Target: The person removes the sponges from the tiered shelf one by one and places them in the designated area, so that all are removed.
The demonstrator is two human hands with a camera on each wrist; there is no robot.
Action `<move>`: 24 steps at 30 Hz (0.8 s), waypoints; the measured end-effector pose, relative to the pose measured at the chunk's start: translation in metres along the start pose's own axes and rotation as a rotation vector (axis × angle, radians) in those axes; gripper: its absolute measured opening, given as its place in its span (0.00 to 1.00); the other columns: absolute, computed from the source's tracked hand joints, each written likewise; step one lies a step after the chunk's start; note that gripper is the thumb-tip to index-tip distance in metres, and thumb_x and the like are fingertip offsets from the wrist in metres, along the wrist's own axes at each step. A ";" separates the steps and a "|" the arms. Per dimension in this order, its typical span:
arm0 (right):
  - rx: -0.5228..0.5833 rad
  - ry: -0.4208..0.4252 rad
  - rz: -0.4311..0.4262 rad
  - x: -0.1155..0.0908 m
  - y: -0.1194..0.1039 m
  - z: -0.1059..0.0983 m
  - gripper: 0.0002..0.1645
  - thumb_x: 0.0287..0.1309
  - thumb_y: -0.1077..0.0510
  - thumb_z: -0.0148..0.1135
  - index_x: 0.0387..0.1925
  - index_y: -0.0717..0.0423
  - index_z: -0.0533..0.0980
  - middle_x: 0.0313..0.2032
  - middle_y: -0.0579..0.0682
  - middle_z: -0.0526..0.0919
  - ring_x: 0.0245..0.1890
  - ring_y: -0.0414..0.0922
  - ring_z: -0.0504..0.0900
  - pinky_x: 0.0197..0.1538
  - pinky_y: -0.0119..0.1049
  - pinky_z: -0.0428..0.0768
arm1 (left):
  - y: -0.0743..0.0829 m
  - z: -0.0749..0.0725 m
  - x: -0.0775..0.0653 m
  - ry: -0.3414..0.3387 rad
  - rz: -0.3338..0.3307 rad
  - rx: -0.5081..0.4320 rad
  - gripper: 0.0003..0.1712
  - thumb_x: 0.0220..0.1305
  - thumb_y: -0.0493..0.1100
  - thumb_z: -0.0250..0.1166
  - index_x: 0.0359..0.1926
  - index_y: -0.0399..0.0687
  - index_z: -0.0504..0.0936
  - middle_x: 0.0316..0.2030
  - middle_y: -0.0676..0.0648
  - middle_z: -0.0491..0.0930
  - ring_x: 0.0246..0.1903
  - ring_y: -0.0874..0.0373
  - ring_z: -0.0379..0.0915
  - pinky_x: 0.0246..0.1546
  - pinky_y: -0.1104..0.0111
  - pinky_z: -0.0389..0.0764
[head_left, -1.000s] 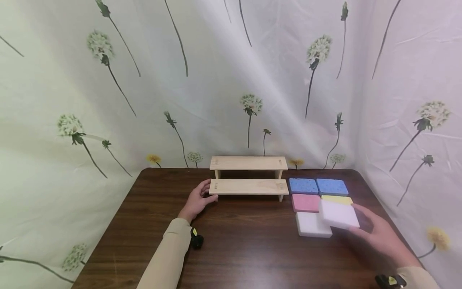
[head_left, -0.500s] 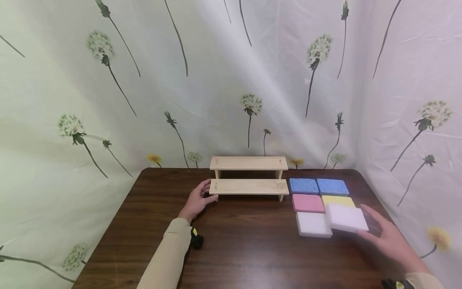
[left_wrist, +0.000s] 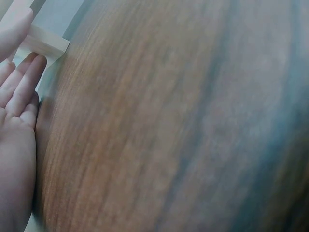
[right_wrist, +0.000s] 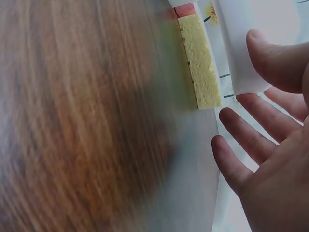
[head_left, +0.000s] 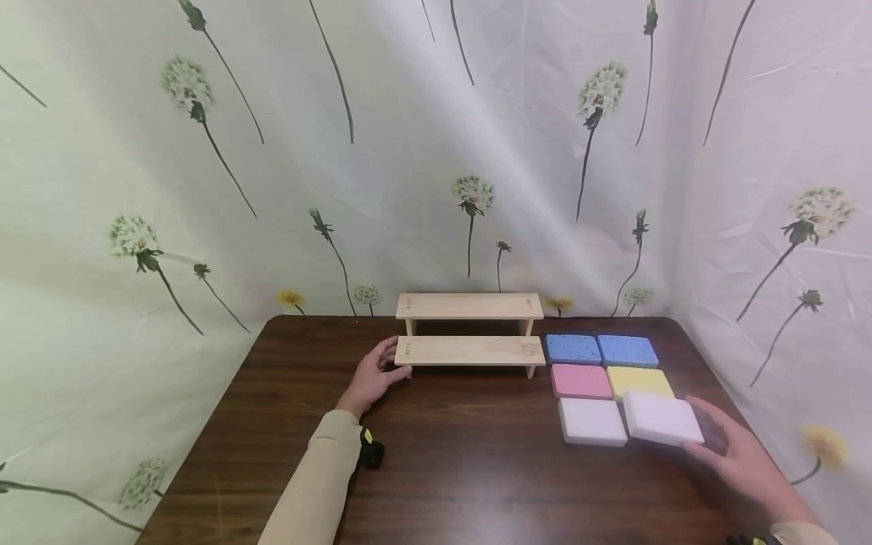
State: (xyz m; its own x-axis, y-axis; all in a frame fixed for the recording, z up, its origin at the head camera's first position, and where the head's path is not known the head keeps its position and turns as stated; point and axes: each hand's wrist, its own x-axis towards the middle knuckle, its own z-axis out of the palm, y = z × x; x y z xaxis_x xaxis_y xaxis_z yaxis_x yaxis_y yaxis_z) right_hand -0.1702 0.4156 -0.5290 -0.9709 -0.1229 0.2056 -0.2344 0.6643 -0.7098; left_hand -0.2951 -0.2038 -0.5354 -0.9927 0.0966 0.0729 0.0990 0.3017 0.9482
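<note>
My right hand pinches a white sponge by its right end, thumb in front. The sponge is slightly tilted, held just above the table beside another white sponge that lies flat. In the right wrist view the thumb presses the held white sponge while the lower fingers are spread. My left hand holds the left end of a two-step wooden stand, thumb at the front edge and fingers at the side. In the left wrist view the fingers meet a wooden leg of the stand.
Right of the stand, two blue sponges lie in the back row, with a pink sponge and a yellow sponge before them. All rest on a dark wooden table. A dandelion-printed curtain hangs behind and at the sides.
My right hand has moved right and toward me with the white sponge, uncovering more of the yellow sponge and the flat white one. The left hand has stayed on the stand.
</note>
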 end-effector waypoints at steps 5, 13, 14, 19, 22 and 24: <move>-0.008 -0.018 0.056 -0.004 0.006 -0.002 0.47 0.63 0.58 0.76 0.74 0.71 0.62 0.65 0.81 0.70 0.51 0.10 0.63 0.46 0.11 0.74 | -0.010 0.003 0.005 0.015 -0.005 -0.013 0.43 0.67 0.34 0.72 0.78 0.35 0.62 0.67 0.30 0.75 0.68 0.35 0.71 0.73 0.42 0.67; -0.016 -0.052 0.010 -0.007 0.016 0.002 0.42 0.60 0.62 0.77 0.70 0.70 0.67 0.63 0.77 0.74 0.52 0.14 0.68 0.47 0.13 0.74 | -0.037 0.002 0.018 0.012 0.011 -0.012 0.45 0.67 0.36 0.74 0.79 0.38 0.62 0.68 0.31 0.75 0.69 0.36 0.70 0.73 0.43 0.66; -0.022 -0.056 0.007 -0.007 0.018 0.002 0.42 0.60 0.62 0.77 0.70 0.70 0.67 0.63 0.77 0.75 0.52 0.13 0.67 0.48 0.12 0.74 | -0.037 0.002 0.018 0.011 0.013 -0.014 0.45 0.67 0.37 0.74 0.79 0.39 0.62 0.68 0.32 0.75 0.69 0.37 0.70 0.73 0.44 0.66; -0.072 -0.078 -0.001 -0.004 0.024 0.002 0.43 0.58 0.60 0.79 0.69 0.68 0.69 0.63 0.74 0.76 0.54 0.12 0.64 0.49 0.11 0.72 | -0.036 0.001 0.019 0.015 0.023 -0.003 0.45 0.66 0.38 0.75 0.78 0.41 0.64 0.67 0.34 0.77 0.68 0.39 0.72 0.72 0.45 0.68; -0.112 -0.086 -0.002 -0.003 0.027 0.002 0.43 0.57 0.58 0.80 0.69 0.67 0.69 0.63 0.72 0.77 0.53 0.12 0.64 0.49 0.11 0.72 | -0.036 0.001 0.018 0.013 0.019 0.011 0.45 0.66 0.40 0.76 0.78 0.42 0.64 0.68 0.35 0.77 0.68 0.40 0.72 0.72 0.45 0.69; -0.135 -0.086 -0.004 -0.003 0.028 0.002 0.43 0.57 0.57 0.80 0.69 0.67 0.70 0.62 0.72 0.77 0.53 0.11 0.63 0.49 0.11 0.72 | -0.037 0.001 0.017 0.011 0.013 0.014 0.45 0.66 0.41 0.76 0.79 0.42 0.64 0.68 0.35 0.77 0.69 0.40 0.72 0.72 0.45 0.69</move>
State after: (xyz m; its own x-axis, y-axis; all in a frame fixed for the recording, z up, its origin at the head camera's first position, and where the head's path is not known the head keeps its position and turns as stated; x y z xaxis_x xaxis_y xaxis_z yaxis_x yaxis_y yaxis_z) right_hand -0.1743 0.4325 -0.5506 -0.9719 -0.1847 0.1457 -0.2352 0.7561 -0.6107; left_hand -0.3159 -0.2121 -0.5691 -0.9920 0.0901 0.0886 0.1127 0.3138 0.9428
